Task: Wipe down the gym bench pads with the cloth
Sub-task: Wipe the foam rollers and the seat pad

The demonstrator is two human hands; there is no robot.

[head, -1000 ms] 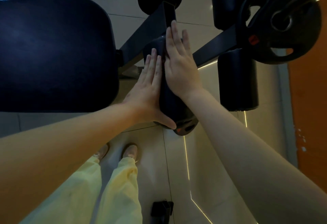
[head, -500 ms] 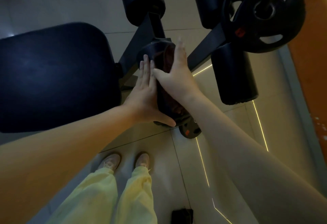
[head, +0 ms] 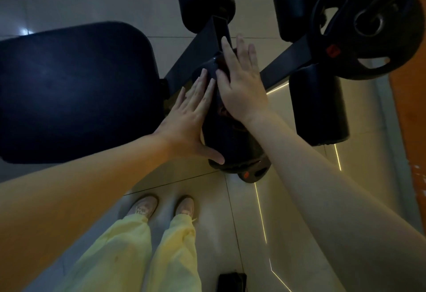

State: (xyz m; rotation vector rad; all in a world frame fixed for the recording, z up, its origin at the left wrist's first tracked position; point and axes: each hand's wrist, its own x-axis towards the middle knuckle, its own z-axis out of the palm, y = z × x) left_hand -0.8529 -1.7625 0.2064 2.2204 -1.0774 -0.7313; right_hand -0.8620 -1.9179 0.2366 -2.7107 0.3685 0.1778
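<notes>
The pale tiled floor spread beneath everything. A broad dark seat pad filled the left side, and a black weight plate hung on its bar at upper right. Between them, the near foam roller pad reached toward the person. The left hand lay flat against the roller's left side, fingers straight and together, thumb spread across its near end. The right hand pressed flat on top, fingers straight and slightly apart. Under it a dark reddish cloth lay on the roller, showing only at the hand's edges.
</notes>
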